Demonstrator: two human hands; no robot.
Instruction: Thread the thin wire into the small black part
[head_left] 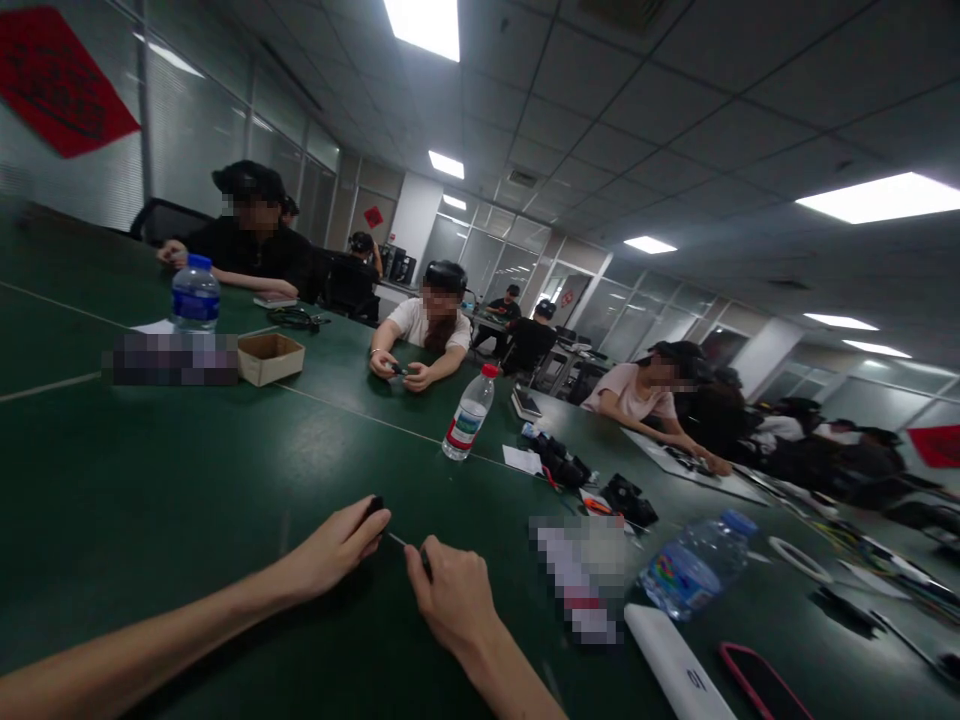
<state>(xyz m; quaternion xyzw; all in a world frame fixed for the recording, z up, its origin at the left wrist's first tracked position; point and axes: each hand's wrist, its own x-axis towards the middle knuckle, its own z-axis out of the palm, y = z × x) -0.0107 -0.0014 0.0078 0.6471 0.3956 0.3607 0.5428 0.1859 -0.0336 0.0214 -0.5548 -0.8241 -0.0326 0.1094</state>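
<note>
Both my hands are raised over the green table, close together near the middle of the view. Closed fingers of my left hand (pixel 349 540) grip a small black object (pixel 373 508), whose kind I cannot make out. My right hand (pixel 454 590) is wrapped round a dark piece (pixel 427 562), mostly hidden by the fingers. Between the two hands runs a thin, light-coloured shaft (pixel 397 539). It looks like a slim rod or blade, and I cannot tell which piece it belongs to. A red-capped water bottle (pixel 466 415) stands upright beyond my hands.
On the green table (pixel 225 480), a large blue-capped bottle (pixel 697 565), a white power bank (pixel 675 660) and a red-edged phone (pixel 761 682) lie at right. Black devices (pixel 559 462) and cables sit farther back. A cardboard box (pixel 270 360) stands far left. Several people sit around.
</note>
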